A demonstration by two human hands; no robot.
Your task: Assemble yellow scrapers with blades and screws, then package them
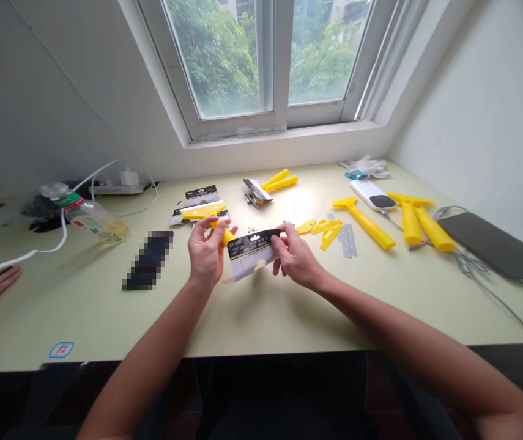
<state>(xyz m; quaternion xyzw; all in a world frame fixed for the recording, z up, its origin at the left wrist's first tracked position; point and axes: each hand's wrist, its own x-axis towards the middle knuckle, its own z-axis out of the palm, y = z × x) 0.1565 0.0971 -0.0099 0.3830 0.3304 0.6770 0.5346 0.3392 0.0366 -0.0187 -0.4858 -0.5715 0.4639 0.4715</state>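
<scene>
The left hand (205,253) grips a yellow plastic scraper handle (227,234); the right hand (295,260) pinches a black-topped cardboard card (252,253) just beside it.

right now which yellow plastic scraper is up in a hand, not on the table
The yellow plastic scraper gripped in the left hand: it alone is lifted, while the others, like the long yellow T-shaped scraper, lie on the pale green tabletop.

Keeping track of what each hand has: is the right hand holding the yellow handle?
No, the right hand pinches a black-and-white packaging card, while the yellow handle is in the left hand.
</scene>
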